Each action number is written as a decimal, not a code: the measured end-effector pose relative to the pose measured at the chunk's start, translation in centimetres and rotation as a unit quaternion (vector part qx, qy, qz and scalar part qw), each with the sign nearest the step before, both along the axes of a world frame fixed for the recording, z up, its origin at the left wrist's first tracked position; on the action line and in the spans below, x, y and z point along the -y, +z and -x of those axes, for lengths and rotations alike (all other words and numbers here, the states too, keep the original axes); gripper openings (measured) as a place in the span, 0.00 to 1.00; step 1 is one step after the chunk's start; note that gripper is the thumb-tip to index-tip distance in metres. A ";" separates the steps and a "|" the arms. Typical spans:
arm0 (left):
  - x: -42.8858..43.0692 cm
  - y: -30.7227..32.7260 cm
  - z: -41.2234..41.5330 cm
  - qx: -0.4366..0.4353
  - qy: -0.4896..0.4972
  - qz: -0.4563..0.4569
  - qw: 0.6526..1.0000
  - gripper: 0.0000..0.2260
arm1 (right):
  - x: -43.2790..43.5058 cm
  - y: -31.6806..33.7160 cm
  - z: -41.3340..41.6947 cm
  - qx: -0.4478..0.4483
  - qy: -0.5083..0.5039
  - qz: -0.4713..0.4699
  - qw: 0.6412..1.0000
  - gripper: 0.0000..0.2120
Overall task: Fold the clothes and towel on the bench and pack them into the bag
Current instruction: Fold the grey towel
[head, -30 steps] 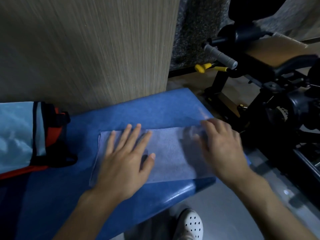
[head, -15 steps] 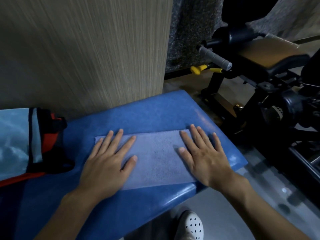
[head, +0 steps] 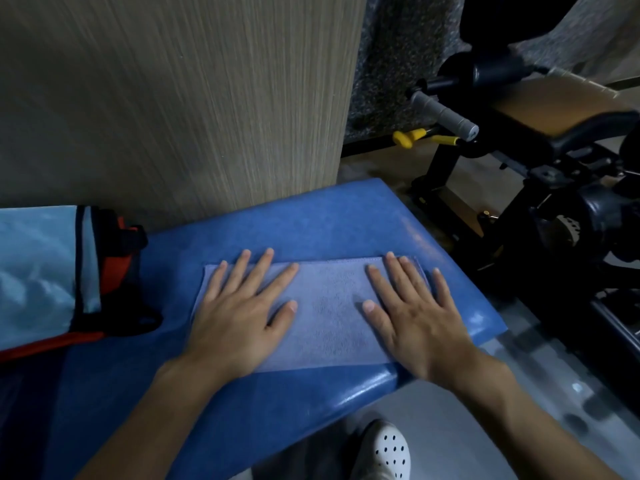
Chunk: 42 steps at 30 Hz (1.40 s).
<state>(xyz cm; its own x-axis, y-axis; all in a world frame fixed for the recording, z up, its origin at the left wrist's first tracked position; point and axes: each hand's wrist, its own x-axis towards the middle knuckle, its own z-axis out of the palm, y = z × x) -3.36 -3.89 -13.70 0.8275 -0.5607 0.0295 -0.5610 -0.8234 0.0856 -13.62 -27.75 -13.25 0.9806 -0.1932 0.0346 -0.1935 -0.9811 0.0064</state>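
Two hands: you have both laid flat, palms down, on the folded towel, one at each end, with a stretch of bare cloth between them.
Left hand: your fingers are straight and spread and grip nothing. The palm presses the towel's left end, and two fingertips reach past its far edge onto the bench.
Right hand: your fingers are straight, slightly fanned, and take hold of nothing. The palm presses the towel's right end, and your little finger lies at or just past the right edge.
Towel: pale blue and folded into a long flat rectangle. It lies lengthwise along the near side of the bench, close to the bench's right end, and a stitched hem shows along its far edge.
Bench: padded top in a darker blue, glossy at the near edge and the right corner. It runs from your lower left towards the right.
Bag: light blue with black and red trim. It rests on the bench at your left, well apart from the towel, and you cannot tell from here whether it is open.
Wall panel: wood-grain, standing upright behind the bench.
Exercise machine: black frame with a tan pad, on the floor to the right of the bench. A grey handle sticks out towards the wall, with a yellow knob just below it.
Shoe: white and perforated, on the grey floor just below the bench's near edge.
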 end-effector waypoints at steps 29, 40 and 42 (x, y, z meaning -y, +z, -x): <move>-1.6 5.0 3.1 0.063 -0.051 -0.018 0.997 0.20 | -4.5 2.0 -3.4 0.016 0.174 -0.148 0.973 0.32; 0.2 2.3 -1.8 -0.057 0.214 0.162 0.962 0.17 | -4.3 2.9 -6.3 0.065 -0.093 -0.275 0.955 0.25; 0.2 2.3 -2.2 -0.077 0.232 0.227 0.943 0.16 | -4.3 2.9 -6.7 0.074 -0.100 -0.301 0.945 0.21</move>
<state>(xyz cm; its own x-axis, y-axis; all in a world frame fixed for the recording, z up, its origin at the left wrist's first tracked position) -1.14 -4.08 -11.38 0.9946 -0.0959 0.0390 -0.1017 -0.8355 0.5400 -6.87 -23.42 -10.34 0.9151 -0.4032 -0.0064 -0.3308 -0.7416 -0.5836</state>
